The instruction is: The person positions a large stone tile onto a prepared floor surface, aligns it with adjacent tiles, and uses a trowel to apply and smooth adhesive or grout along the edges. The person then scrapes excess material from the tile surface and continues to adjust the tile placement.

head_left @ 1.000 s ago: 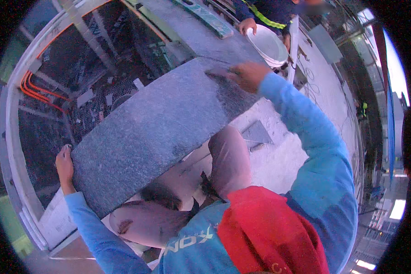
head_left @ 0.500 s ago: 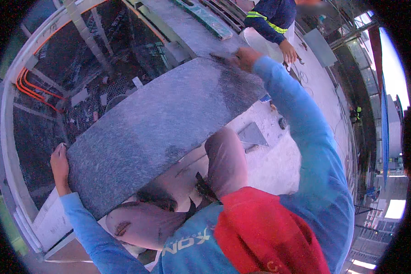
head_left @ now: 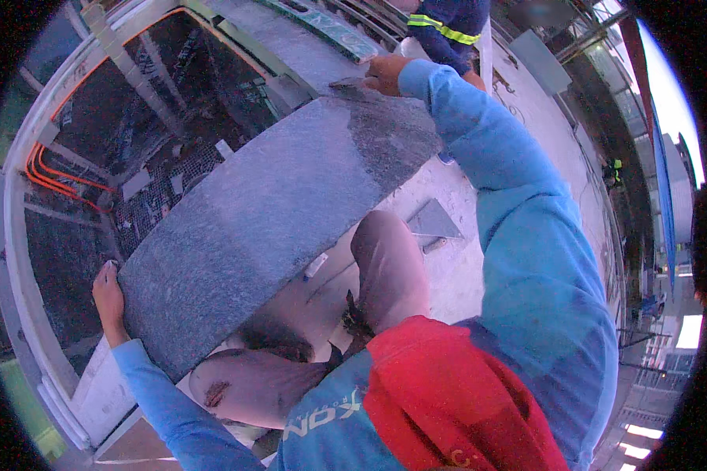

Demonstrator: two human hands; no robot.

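Observation:
A long grey stone slab (head_left: 251, 188), flecked and darker at its far right end, lies tilted across the view in front of my knees. At its near left end my left hand (head_left: 110, 294) grips the edge, thumb and fingers closed around it. My right hand (head_left: 385, 74) is closed at the far end of the slab. A thin dark shape (head_left: 349, 84) reaches leftward from its fingers; I cannot tell whether it is a tool or a shadow. The fingertips there are hidden.
A framed opening (head_left: 157, 157) with dark depth lies left of the slab, orange conduits (head_left: 51, 177) at its side. A green spirit level (head_left: 322, 27) rests on the far ledge. A triangular grey offcut (head_left: 434, 220) lies right of my knee. Another person's dark sleeve (head_left: 448, 35) is beyond.
My right hand has moved left and away along the slab's far end. The left hand keeps its grip on the near end. The co-worker's hand is now mostly hidden behind my arm.

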